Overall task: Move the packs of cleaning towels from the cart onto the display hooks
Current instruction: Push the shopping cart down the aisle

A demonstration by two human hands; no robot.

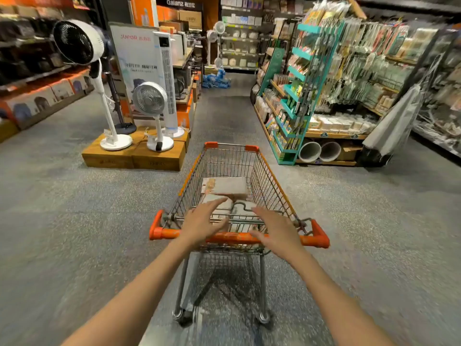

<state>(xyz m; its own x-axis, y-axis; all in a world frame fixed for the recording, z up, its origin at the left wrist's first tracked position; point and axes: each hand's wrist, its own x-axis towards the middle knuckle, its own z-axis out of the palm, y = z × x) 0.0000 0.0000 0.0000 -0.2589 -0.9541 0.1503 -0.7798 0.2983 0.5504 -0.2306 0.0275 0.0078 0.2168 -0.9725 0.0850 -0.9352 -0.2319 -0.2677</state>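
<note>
A wire shopping cart (272,176) with an orange handle bar (237,238) stands in the aisle straight ahead of me. Several grey-beige packs of cleaning towels (228,187) lie stacked in its basket. My left hand (203,224) hovers over the handle with straight fingers that point into the basket and hold nothing. My right hand (277,229) does the same on the right side, fingers spread above the bar. The display hooks (361,71) with hanging goods are on the shelving at the right.
A wooden platform (134,156) with white standing fans (149,101) stands ahead on the left. A teal rack (299,96) juts out at the right aisle corner, with a folded grey umbrella (396,121) beyond it. Grey floor runs between them.
</note>
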